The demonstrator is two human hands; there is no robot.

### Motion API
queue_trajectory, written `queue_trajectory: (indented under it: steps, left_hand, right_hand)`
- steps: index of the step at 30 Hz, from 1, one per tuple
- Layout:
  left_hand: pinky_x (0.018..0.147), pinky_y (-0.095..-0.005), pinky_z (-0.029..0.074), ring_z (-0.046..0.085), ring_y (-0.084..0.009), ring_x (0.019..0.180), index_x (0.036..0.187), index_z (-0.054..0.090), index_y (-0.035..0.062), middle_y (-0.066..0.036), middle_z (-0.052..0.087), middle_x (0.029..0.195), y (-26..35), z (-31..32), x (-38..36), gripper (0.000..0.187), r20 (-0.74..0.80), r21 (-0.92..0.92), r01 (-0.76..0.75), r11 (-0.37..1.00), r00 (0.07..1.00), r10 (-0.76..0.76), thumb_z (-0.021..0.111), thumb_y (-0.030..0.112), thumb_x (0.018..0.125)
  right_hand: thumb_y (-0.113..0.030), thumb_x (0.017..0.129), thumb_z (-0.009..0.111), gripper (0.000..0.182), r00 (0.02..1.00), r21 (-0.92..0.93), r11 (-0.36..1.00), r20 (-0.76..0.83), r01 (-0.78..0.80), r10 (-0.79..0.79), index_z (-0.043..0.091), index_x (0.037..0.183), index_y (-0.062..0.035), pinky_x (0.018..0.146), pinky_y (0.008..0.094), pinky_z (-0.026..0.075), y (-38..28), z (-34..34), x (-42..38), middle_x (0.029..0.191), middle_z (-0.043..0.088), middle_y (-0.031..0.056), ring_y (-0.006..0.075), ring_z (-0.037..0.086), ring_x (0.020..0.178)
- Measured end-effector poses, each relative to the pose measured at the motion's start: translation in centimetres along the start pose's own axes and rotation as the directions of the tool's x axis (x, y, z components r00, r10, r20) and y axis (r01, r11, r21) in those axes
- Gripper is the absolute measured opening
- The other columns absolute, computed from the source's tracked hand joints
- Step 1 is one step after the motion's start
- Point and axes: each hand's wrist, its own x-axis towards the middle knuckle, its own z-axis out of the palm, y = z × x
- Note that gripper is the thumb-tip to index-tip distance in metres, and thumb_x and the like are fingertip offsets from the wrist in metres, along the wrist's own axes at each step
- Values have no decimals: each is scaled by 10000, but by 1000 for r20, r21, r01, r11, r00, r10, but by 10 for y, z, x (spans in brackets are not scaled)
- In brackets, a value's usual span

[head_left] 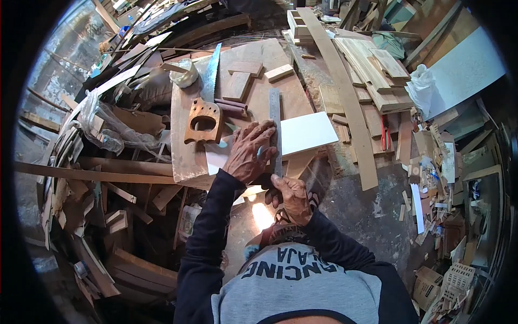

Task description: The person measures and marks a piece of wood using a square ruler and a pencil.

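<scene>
A white board (305, 134) lies on a low wooden work surface (186, 154). A long grey metal ruler (275, 110) lies across the board, running away from me. My left hand (249, 151) presses flat on the ruler and the board, fingers spread. My right hand (291, 195) sits at the ruler's near end, fingers closed as if pinching a small marking tool; the tool itself is hidden.
A handsaw with a brown wooden handle (204, 121) lies left of the board. Small wood blocks (279, 72) sit at the far end. A long plank (345, 97) runs along the right. Heaps of scrap wood surround the surface.
</scene>
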Motion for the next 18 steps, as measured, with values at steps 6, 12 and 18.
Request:
queue_trajectory:
  steps: [6,12,18]
  left_hand:
    - [1118,-527,282,411,-304,1378,1341,567,87,-54,503,1465,1,0,0,484,-8,10,-11,1000,1000,11,650,323,927]
    - [1110,-520,299,415,-309,1375,1337,574,114,-47,498,1472,5,-2,1,482,6,24,14,1000,1000,-14,674,305,906]
    - [1118,-483,304,419,-318,1371,1346,570,95,-70,498,1473,4,-3,3,512,27,26,-7,1000,1000,6,701,275,884]
  right_hand:
    - [-310,1010,536,385,1000,-1,1000,-16,-11,11,638,769,-28,497,218,423,-3,3,-2,665,662,76,76,536,522]
    - [-318,1016,547,405,1000,-7,1000,10,5,-5,617,772,-3,497,224,441,-1,0,0,665,668,103,85,557,523]
    - [-322,1013,557,398,996,-57,997,75,-51,55,637,799,4,521,225,446,-11,-5,-1,673,666,80,86,560,541]
